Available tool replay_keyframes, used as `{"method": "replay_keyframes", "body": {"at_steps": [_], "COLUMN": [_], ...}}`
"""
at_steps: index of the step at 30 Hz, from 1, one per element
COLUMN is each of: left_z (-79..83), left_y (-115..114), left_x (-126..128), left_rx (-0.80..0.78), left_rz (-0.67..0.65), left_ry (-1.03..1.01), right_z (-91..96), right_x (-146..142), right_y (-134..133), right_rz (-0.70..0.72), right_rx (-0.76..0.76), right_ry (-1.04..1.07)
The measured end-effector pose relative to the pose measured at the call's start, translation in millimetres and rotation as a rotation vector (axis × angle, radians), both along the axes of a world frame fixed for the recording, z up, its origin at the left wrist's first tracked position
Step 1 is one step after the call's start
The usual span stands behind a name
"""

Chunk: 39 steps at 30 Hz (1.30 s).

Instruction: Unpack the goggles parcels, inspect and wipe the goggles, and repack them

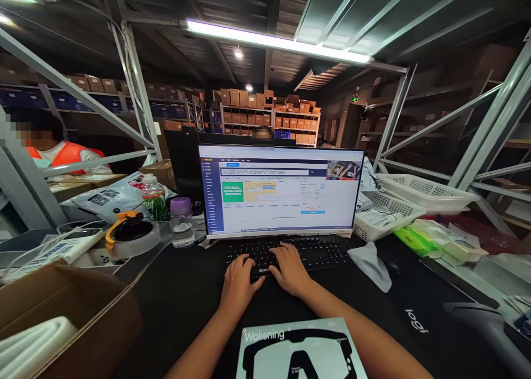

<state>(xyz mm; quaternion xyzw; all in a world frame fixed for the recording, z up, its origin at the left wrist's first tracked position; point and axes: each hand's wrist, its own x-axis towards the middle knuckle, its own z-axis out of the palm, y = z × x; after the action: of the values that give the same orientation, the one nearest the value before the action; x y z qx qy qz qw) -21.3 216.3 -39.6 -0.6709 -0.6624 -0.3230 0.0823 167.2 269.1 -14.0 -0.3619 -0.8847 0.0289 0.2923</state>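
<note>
Both hands rest on a black keyboard (323, 253) below a lit monitor (282, 202). My left hand (239, 282) lies over the keyboard's left part, fingers spread on the keys and thumb stretched out to the right. Over the middle keys is my right hand (290, 268), its fingers apart and slightly curled. Neither hand holds anything. A white box (298, 348) printed "Wakening" with a picture of dark goggles lies between my forearms, its lower part cut off by the frame edge. On the screen are a green panel, a search field and Chinese text.
Left: an open cardboard box (83, 296), a tape roll (136, 238), a purple-lidded bottle (181, 224) and a plastic bag (112, 196). Right: a grey cloth (371, 264), white baskets (385, 216), a green packet (415, 238) and a scanner-like device (485, 318). A person (58, 146) in an orange vest is at left.
</note>
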Motion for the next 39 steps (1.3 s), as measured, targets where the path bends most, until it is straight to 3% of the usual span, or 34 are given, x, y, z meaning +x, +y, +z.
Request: {"method": "replay_keyframes", "body": {"at_steps": [25, 33, 39], "left_z": [11.9, 22.3, 25.1], "left_y": [-5, -8, -9], "left_x": [2, 1, 2], "left_rx": [-0.064, -0.116, -0.139], "left_rz": [-0.045, -0.084, -0.069], "left_ry": [0.042, 0.100, 0.133], "right_z": [-9.2, -4.4, 4.0], "right_x": [4, 11, 2], "right_y": [4, 15, 8], "right_rz": [-0.030, -0.056, -0.025], "right_rx": [-0.013, -0.032, -0.012], "right_ry": [-0.015, 0.000, -0.020]}}
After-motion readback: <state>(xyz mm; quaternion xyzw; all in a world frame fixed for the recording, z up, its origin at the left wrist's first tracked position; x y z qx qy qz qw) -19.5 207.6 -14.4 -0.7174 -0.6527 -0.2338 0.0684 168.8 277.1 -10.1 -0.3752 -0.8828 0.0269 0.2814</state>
